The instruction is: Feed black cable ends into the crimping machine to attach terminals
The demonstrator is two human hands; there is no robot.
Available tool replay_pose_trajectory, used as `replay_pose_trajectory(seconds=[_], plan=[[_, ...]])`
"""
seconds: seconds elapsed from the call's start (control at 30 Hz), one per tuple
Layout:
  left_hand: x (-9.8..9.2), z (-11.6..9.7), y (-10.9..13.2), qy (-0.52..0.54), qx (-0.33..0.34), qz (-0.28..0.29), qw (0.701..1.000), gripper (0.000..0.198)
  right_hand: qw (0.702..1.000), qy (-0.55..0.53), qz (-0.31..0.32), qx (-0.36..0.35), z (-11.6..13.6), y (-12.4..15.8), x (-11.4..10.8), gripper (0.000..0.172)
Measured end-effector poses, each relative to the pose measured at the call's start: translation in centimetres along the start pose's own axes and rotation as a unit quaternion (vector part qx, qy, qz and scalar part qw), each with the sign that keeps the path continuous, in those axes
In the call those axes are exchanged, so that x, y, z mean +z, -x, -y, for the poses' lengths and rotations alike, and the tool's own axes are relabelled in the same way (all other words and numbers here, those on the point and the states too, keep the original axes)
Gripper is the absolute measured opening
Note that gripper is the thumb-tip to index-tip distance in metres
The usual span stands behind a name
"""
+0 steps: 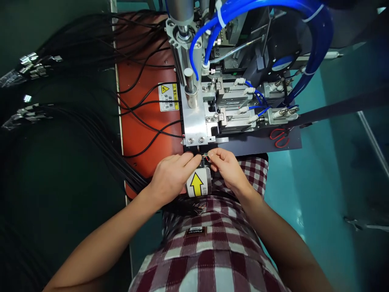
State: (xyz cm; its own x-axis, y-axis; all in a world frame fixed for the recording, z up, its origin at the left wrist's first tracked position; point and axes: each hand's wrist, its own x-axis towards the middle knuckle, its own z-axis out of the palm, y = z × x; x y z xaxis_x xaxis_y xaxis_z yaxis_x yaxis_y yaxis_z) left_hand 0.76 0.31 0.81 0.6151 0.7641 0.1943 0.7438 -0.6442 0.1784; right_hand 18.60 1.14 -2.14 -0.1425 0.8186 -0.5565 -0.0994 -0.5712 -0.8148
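Observation:
At the front of the machine (195, 121), both hands meet above a plate with a yellow arrow (197, 185). My left hand (173, 174) is closed, thumb and fingers together at the fixture's edge. What it grips is hidden under the fingers. My right hand (226, 165) pinches thin wires (206, 156), with some red and a light tint showing, just right of the left fingertips. Their exact ends are too small to make out.
Black cables (142, 117) cross the orange panel (147, 134) into the machine. More bundles with shiny metal connectors (35, 67) lie on the dark surface at left. Blue air tubes (319, 44) arch overhead at right. Red-handled scissors (280, 138) lie on the dark plate.

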Motion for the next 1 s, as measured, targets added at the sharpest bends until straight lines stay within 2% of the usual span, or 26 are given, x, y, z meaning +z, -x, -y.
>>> replay_pose_trajectory(seconds=[0.17,0.3,0.37,0.47,0.53,0.6,0.7,0.77,0.87,0.93,1.0], plan=[[0.0,0.1,-0.1,0.001,0.007,-0.004,1.000,0.024,0.998,0.017,-0.022,-0.059,-0.2,0.3,-0.5,0.030],[0.0,0.0,-0.3,0.000,0.011,-0.017,1.000,0.024,0.987,0.098,-0.060,-0.116,-0.3,0.6,-0.5,0.024],[0.0,0.0,-0.3,-0.002,0.013,-0.021,1.000,0.024,0.974,0.147,-0.083,-0.153,-0.2,0.7,-0.2,0.019],[0.1,0.1,-0.2,-0.006,0.017,-0.028,0.999,0.023,0.939,0.233,-0.116,-0.226,0.1,0.9,0.1,0.014],[0.1,0.1,-0.2,-0.005,0.019,-0.029,0.999,0.023,0.915,0.279,-0.118,-0.265,0.3,1.1,0.2,0.013],[0.2,0.0,-0.1,-0.003,0.019,-0.027,0.999,0.024,0.904,0.297,-0.114,-0.284,0.4,1.2,0.3,0.013],[0.3,0.0,0.0,0.000,0.013,-0.030,0.999,0.025,0.912,0.288,-0.129,-0.260,0.1,1.2,0.6,0.015],[0.3,0.0,0.0,0.001,0.012,-0.033,0.999,0.025,0.941,0.238,-0.131,-0.202,-0.2,1.0,0.8,0.016],[0.3,0.1,0.1,0.005,0.017,-0.031,0.999,0.025,0.985,0.110,-0.096,-0.087,-0.5,0.4,0.7,0.021],[0.4,0.1,0.2,0.008,0.020,-0.026,0.999,0.025,0.997,0.043,-0.063,-0.034,-0.5,0.1,0.4,0.025],[0.4,0.1,0.3,0.010,0.019,-0.018,1.000,0.026,0.998,0.010,-0.051,-0.020,-0.4,0.3,0.0,0.027]])
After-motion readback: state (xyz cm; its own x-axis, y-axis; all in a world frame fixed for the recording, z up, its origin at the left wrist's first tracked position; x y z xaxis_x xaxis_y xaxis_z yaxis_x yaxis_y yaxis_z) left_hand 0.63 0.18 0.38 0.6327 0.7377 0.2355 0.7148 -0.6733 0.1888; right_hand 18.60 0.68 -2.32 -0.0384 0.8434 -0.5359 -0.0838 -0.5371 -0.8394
